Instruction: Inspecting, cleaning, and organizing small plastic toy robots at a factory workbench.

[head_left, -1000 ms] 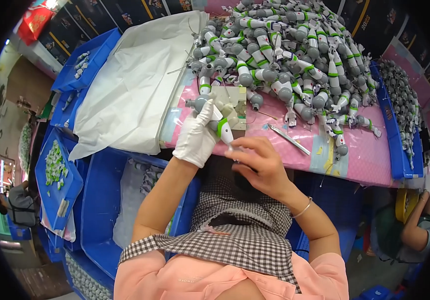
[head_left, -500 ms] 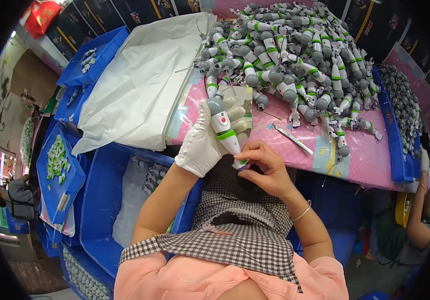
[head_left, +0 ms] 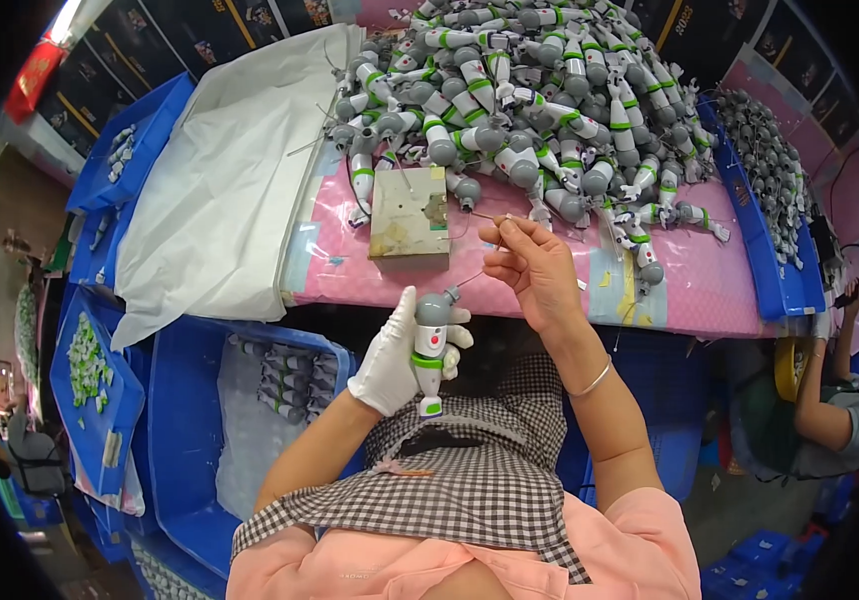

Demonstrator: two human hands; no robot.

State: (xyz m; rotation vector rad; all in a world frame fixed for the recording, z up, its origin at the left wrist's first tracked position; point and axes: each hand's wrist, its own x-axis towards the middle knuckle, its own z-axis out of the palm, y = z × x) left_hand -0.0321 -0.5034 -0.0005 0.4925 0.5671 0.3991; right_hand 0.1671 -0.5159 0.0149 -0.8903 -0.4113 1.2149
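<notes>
My left hand (head_left: 395, 358), in a white glove, wraps round a toy arm (head_left: 431, 343). This piece is white with a grey ball joint at its upper end, a red dot and a green band, and its narrow end points toward me. A thin dark wire (head_left: 470, 280) sticks out of the ball joint toward my right hand. Bare and raised over the table edge, my right hand (head_left: 535, 265) has thumb and forefinger pinched together beside a thin rod-like strand (head_left: 485, 215). Whether the fingertips hold that strand or the wire cannot be made out.
A metal block (head_left: 410, 215) stands on the pink-covered table (head_left: 325, 275). Behind it rises a heap of similar toy arms (head_left: 540, 110). White sheeting (head_left: 225, 170) covers the left. Blue bins (head_left: 185, 430) sit below and around. At far right, another person's arm (head_left: 818, 400) shows.
The toy arm has come down toward me, its ball end tilting rightward. My right hand has left the narrow end and moved up and right. The view has shifted, uncovering the metal block.
</notes>
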